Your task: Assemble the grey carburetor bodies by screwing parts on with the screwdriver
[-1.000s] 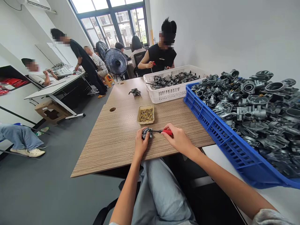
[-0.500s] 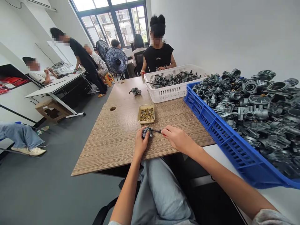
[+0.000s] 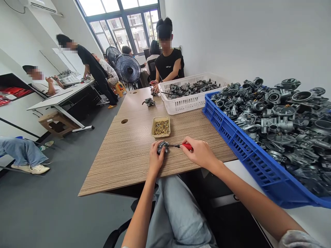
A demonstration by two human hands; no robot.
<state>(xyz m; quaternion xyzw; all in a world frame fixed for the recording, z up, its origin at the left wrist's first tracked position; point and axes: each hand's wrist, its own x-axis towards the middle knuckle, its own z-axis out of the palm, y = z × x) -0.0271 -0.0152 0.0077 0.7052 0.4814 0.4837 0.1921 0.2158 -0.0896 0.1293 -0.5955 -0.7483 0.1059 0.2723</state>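
My left hand (image 3: 156, 159) is closed around a small grey metal carburetor (image 3: 162, 146) just above the front part of the wooden table. From the right, my right hand (image 3: 198, 151) grips the red handle of a screwdriver (image 3: 186, 147). Its dark shaft points left and its tip meets the carburetor's right side; the exact contact is too small to make out. Just beyond the carburetor stands a small cream tray (image 3: 153, 132) holding many little brass parts (image 3: 161, 127).
A blue crate (image 3: 241, 146) heaped with carburetors stands at right, a white basket (image 3: 181, 108) of them behind it. One loose carburetor (image 3: 149, 102) lies on the table (image 3: 121, 151). Across it, a co-worker (image 3: 169, 65) in black handles another part. A fan (image 3: 128, 69) stands beyond.
My right hand's fingers have shifted on the screwdriver, so more of the red handle shows. The carburetor stays in my left hand. The co-worker has leaned left, hands now at a part on the table.
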